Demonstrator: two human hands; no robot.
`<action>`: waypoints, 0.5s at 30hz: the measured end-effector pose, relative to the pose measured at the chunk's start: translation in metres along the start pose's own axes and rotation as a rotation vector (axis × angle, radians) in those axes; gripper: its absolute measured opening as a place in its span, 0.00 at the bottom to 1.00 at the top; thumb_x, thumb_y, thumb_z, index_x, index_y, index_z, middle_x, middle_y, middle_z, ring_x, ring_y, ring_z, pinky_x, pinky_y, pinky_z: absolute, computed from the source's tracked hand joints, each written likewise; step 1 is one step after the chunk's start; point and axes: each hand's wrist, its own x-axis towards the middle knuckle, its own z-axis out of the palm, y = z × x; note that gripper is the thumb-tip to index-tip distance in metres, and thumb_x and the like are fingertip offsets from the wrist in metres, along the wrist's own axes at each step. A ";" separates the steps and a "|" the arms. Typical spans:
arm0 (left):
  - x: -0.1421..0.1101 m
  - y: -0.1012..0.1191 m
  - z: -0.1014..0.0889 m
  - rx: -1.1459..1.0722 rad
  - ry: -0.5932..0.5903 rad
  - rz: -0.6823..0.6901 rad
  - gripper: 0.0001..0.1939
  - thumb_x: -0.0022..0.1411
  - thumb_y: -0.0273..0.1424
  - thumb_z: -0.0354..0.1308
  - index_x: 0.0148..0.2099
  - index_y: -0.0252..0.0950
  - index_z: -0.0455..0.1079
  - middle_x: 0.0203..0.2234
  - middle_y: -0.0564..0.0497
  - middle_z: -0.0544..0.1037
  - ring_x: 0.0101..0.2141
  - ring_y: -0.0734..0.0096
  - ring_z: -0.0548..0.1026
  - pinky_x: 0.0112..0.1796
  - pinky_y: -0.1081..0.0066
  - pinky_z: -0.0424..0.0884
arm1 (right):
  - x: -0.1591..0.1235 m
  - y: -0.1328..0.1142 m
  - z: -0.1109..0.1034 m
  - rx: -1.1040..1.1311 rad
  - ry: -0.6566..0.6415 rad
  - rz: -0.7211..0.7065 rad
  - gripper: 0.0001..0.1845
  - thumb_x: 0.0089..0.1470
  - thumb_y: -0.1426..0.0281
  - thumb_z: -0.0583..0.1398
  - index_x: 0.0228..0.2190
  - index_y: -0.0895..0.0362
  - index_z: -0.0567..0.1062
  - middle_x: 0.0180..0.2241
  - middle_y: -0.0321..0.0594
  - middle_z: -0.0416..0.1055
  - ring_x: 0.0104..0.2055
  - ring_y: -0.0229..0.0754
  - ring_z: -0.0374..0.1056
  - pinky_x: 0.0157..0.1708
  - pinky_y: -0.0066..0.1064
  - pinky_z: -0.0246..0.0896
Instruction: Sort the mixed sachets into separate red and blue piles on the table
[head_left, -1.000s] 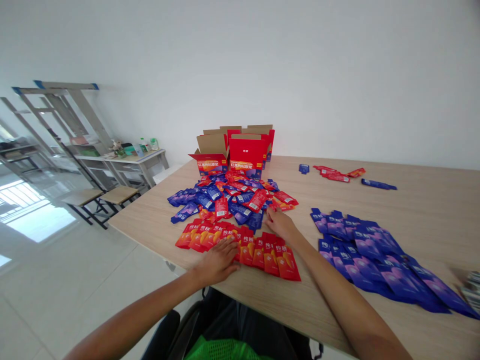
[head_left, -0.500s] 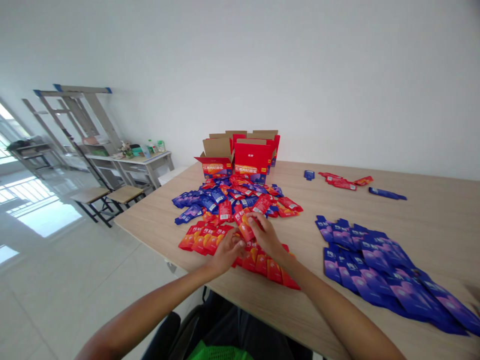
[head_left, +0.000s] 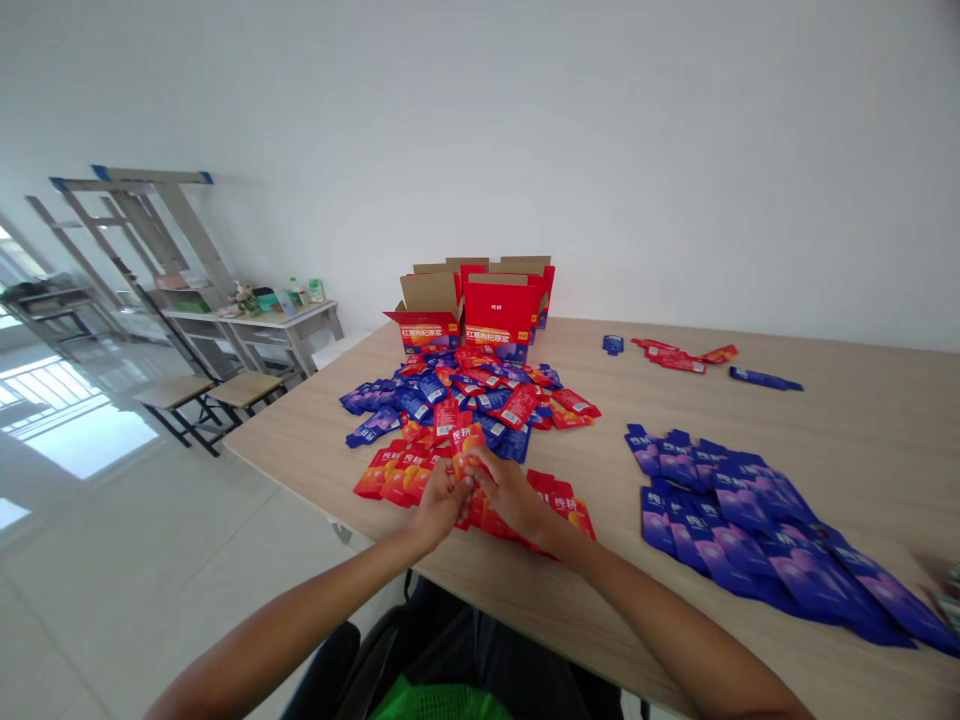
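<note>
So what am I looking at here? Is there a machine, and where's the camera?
There's no machine: these are a person's bare hands, seen from a camera worn on the head, looking forward and down. The right hand holds a red pouch, with the left hand at its lower end. On the table beneath lies a row of red pouches; beyond it are a mixed red-and-blue pile and red boxes with raised flaps. Overlapping blue pouches lie to the right.

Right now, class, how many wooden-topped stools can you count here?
2: the left stool and the right stool, side by side left of the worktable. More could be hidden.
</note>
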 end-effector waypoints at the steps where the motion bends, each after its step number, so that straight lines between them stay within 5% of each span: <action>1: 0.000 0.000 0.000 0.014 0.015 0.005 0.33 0.60 0.59 0.62 0.48 0.38 0.56 0.18 0.63 0.66 0.14 0.78 0.60 0.17 0.75 0.57 | 0.001 -0.001 -0.001 0.028 0.017 0.013 0.12 0.68 0.63 0.54 0.47 0.51 0.74 0.41 0.42 0.80 0.43 0.47 0.76 0.44 0.36 0.67; 4: -0.004 0.002 -0.001 0.230 0.098 0.066 0.34 0.67 0.54 0.57 0.62 0.35 0.54 0.23 0.59 0.71 0.19 0.72 0.68 0.22 0.71 0.66 | 0.003 -0.001 -0.010 0.131 -0.041 0.118 0.05 0.65 0.64 0.56 0.38 0.50 0.70 0.30 0.36 0.76 0.31 0.44 0.74 0.34 0.33 0.66; 6: -0.007 0.003 -0.004 0.495 0.129 0.178 0.32 0.71 0.49 0.53 0.67 0.34 0.55 0.34 0.49 0.77 0.32 0.65 0.76 0.35 0.62 0.75 | 0.005 0.001 -0.018 0.214 -0.160 0.228 0.07 0.64 0.63 0.57 0.34 0.50 0.66 0.23 0.31 0.71 0.22 0.42 0.69 0.25 0.30 0.62; 9: -0.012 0.003 -0.010 0.774 0.031 0.356 0.26 0.75 0.44 0.48 0.66 0.34 0.63 0.52 0.38 0.76 0.53 0.56 0.74 0.55 0.52 0.72 | 0.005 0.007 -0.027 0.285 -0.308 0.340 0.11 0.63 0.60 0.59 0.31 0.49 0.63 0.18 0.28 0.67 0.17 0.39 0.64 0.18 0.28 0.57; 15: -0.013 0.005 -0.022 1.173 -0.157 0.427 0.26 0.72 0.46 0.54 0.64 0.35 0.68 0.48 0.41 0.77 0.50 0.52 0.72 0.51 0.51 0.71 | 0.001 0.018 -0.030 0.265 -0.477 0.362 0.16 0.55 0.56 0.66 0.29 0.50 0.67 0.16 0.28 0.69 0.15 0.37 0.63 0.16 0.26 0.52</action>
